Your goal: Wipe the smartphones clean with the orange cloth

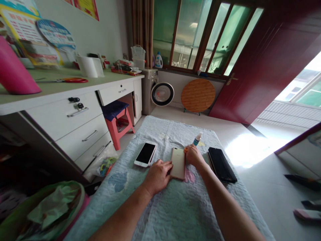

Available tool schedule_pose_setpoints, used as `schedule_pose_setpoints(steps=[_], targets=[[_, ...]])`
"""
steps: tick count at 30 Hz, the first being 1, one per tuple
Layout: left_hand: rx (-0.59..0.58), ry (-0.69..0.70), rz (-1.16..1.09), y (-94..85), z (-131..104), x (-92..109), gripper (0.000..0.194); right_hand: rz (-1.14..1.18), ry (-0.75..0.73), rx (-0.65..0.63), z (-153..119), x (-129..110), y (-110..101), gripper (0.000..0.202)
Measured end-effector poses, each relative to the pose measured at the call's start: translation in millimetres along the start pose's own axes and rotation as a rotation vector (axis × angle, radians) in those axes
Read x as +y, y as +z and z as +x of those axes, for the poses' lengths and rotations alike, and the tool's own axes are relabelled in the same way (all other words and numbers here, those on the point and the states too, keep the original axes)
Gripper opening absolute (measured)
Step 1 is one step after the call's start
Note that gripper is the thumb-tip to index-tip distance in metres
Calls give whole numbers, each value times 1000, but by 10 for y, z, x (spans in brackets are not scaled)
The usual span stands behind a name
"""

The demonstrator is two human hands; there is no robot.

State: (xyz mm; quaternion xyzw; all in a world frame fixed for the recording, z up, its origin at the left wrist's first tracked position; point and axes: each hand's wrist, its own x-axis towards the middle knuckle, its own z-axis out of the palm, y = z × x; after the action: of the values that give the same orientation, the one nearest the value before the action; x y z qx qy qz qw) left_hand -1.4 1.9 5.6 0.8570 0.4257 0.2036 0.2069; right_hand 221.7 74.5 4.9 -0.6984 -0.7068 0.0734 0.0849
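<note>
A gold smartphone (pixel 178 164) lies back side up on the cloth-covered table. My left hand (pixel 158 175) holds it by its lower left edge, fingers bent against the side and the thumb near the bottom corner. My right hand (pixel 194 155) is closed on a small orange cloth (pixel 186 150), of which only a bit shows, at the phone's upper right edge. Just beyond that hand stands a small spray bottle (pixel 197 139), partly hidden by it. To the left lies a white smartphone (pixel 145 154), its dark screen up. Stacked black phones (pixel 222 164) lie to the right.
A pale blue quilted cloth (pixel 160 214) covers the table. At left are a desk with drawers (pixel 82 117), a red stool (pixel 119 125) and a waste bin (pixel 81 197). Behind stand a washing machine with its door (pixel 162 94) ajar and a round wooden tabletop (pixel 198 95).
</note>
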Motion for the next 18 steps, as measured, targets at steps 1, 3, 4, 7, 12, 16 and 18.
schedule_pose_setpoints(steps=[1, 3, 4, 7, 12, 16, 18], targets=[[-1, 4, -2, 0, 1, -2, 26, 0, 4, 5, -16, -17, 2, 24], [0, 7, -2, 1, 4, -9, 29, 2, 3, 38, -55, -65, 12, 23], [-1, 7, -1, 4, 5, -13, 31, 5, -5, 60, -78, -93, 19, 24], [-7, -1, 8, 12, 9, -25, 35, 13, -44, 97, -155, -172, 33, 23], [-2, 5, 11, 2, 8, -11, 39, 125, -201, 81, -315, -316, -5, 22], [12, 36, -15, -36, -1, 26, 36, 231, -337, 44, -512, -463, -41, 22], [17, 37, -28, -48, -5, 38, 36, 268, -390, 15, -603, -499, -38, 18]])
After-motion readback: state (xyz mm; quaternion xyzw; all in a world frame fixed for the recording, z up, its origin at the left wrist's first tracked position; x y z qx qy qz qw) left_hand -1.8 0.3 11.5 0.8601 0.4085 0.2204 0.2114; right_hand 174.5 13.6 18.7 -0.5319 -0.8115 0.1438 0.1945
